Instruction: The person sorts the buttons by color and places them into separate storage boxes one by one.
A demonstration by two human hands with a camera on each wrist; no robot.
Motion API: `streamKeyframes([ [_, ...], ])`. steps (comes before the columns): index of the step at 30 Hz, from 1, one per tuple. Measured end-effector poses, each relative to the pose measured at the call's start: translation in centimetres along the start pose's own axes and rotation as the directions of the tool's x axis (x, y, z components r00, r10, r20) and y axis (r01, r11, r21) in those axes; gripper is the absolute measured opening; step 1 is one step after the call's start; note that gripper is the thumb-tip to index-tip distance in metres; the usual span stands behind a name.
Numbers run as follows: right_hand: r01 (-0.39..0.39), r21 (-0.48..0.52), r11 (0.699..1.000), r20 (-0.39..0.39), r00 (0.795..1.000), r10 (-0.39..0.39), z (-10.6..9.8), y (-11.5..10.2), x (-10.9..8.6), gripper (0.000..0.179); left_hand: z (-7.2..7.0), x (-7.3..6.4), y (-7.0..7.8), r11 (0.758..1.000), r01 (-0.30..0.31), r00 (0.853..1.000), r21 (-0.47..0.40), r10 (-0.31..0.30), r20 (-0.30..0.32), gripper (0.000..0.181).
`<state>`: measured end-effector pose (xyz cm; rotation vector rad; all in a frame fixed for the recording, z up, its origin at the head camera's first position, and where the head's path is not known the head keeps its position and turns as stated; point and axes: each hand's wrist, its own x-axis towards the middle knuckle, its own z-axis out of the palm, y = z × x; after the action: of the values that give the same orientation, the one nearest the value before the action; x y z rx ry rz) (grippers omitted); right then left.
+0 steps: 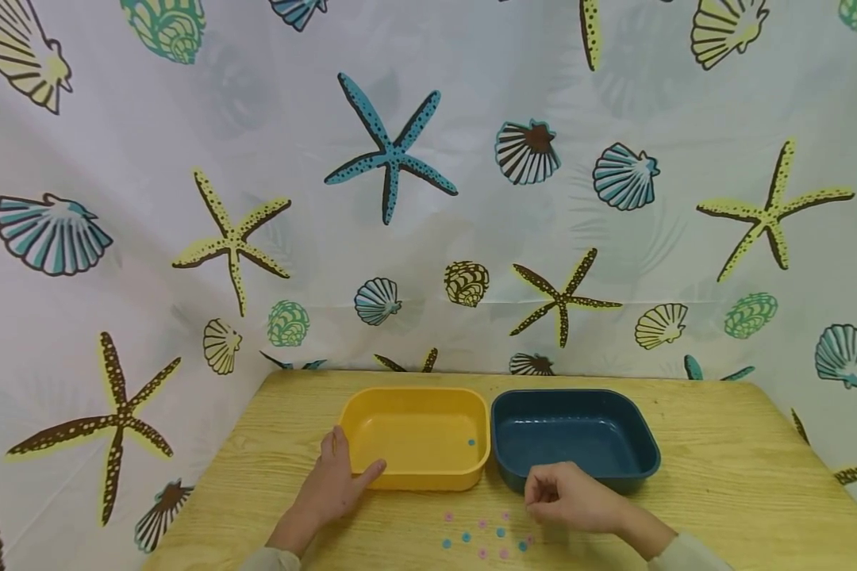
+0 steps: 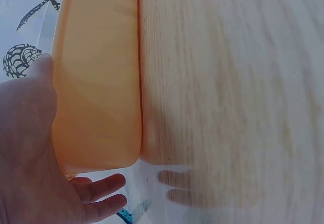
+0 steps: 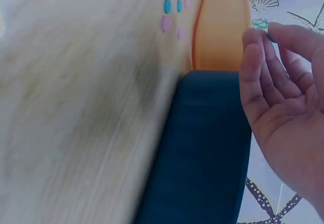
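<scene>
My right hand [image 1: 574, 498] is in front of the dark blue bin [image 1: 643, 468]. Between its thumb and index finger it pinches a small blue button [image 3: 272, 37], hidden in the head view. My left hand [image 1: 332, 485] rests with relaxed fingers against the front left corner of the yellow bin [image 1: 428, 480], its thumb along the front rim. One blue button [image 1: 471, 442] lies inside that bin, toward its right end. Several small pink buttons [image 1: 482, 523] and blue buttons [image 1: 501, 532] are scattered on the table between my hands.
Both bins stand side by side on a wooden table [image 1: 728, 460], the yellow one on the left. Behind and around the table hangs a white cloth [image 1: 414, 246] printed with starfish and shells.
</scene>
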<state>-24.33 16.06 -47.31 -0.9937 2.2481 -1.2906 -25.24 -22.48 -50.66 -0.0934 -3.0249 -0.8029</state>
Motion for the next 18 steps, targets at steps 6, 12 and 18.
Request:
streamKeyframes([
  [6,-0.008,0.012,1.000,-0.038,0.999,0.009,-0.4,-0.4,0.7,0.012,-0.1,-0.1,0.2,1.000,-0.004,1.000,0.004,0.004,0.000,0.111],
  [12,-0.046,0.019,0.999,-0.102,0.994,0.048,-0.7,-1.2,1.8,0.008,-0.1,-0.1,0.1,1.000,0.003,1.000,0.006,-0.003,0.002,0.110],
  [18,-0.062,0.042,0.997,-0.133,0.989,0.067,-0.9,-1.3,3.0,0.014,-0.1,-0.1,0.1,1.000,0.006,1.000,0.001,-0.006,0.002,0.110],
])
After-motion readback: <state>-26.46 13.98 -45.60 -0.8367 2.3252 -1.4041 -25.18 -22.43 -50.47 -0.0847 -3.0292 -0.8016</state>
